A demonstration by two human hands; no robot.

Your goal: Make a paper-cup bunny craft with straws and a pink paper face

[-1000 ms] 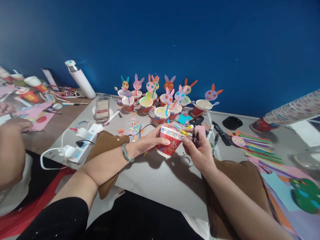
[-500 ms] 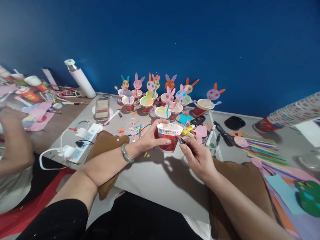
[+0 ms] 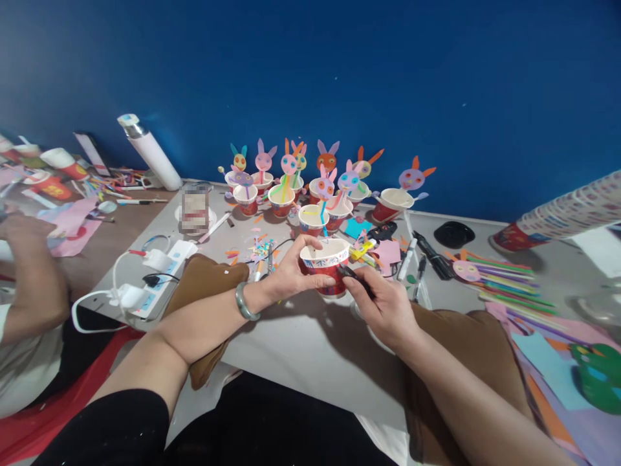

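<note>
My left hand (image 3: 297,270) is wrapped round a red paper cup (image 3: 331,279) with a white patterned rim, thumb on its front and fingers at the back rim. The cup is tipped slightly, held above the grey table. In my right hand (image 3: 381,304) is a slim dark tool (image 3: 358,279), its tip against the cup's right side just below the rim band; its exact kind I cannot make out. Right behind stands another paper cup (image 3: 313,223) with a pink paper rabbit head (image 3: 323,186) on a blue strip.
Several finished rabbit cups (image 3: 281,200) line the blue wall. Paper scraps (image 3: 262,249), a yellow tool (image 3: 363,250) and markers (image 3: 433,254) lie around. A power strip (image 3: 167,281) and brown cushions (image 3: 201,291) flank my arms. Stacked cups (image 3: 557,217) lean right. Another person's arm (image 3: 36,272) is at left.
The cup has turned and tilted a little in my left hand. My right hand has shifted slightly left, bringing the tool's tip further over the cup's side.
</note>
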